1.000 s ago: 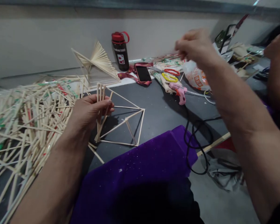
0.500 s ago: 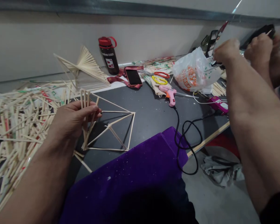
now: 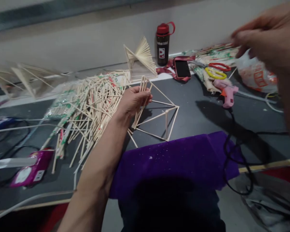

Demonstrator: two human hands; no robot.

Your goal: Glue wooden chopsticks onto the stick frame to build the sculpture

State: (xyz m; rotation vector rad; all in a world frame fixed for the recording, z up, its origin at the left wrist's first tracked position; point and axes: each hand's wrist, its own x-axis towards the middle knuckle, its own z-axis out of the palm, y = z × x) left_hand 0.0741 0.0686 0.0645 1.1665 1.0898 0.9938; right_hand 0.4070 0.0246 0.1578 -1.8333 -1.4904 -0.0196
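Observation:
My left hand (image 3: 136, 100) is closed round several wooden chopsticks (image 3: 143, 84) standing close together. Their lower ends meet at a corner of an angular chopstick frame (image 3: 169, 111) lying on the grey table. My right hand (image 3: 253, 40) is raised at the upper right, in front of the plastic bag. Its fingers are pinched together and smeared by motion; what they hold, if anything, cannot be made out. A large heap of loose chopsticks (image 3: 96, 103) lies left of my left hand. Behind it stands a twisted, fan-like chopstick model (image 3: 145, 58).
A dark bottle (image 3: 162, 48) with a red lid stands by the wall, near a phone (image 3: 182, 69). Scissors (image 3: 216, 73) and a pink glue gun (image 3: 228, 93) lie right. A white plastic bag (image 3: 256, 75) is behind. Purple cloth (image 3: 173, 161) covers the front edge; a magenta power strip (image 3: 32, 169) lies left.
The view has swung left, showing more models and the power strip. My right hand has come back from the far right and is raised. My left hand still grips the chopsticks.

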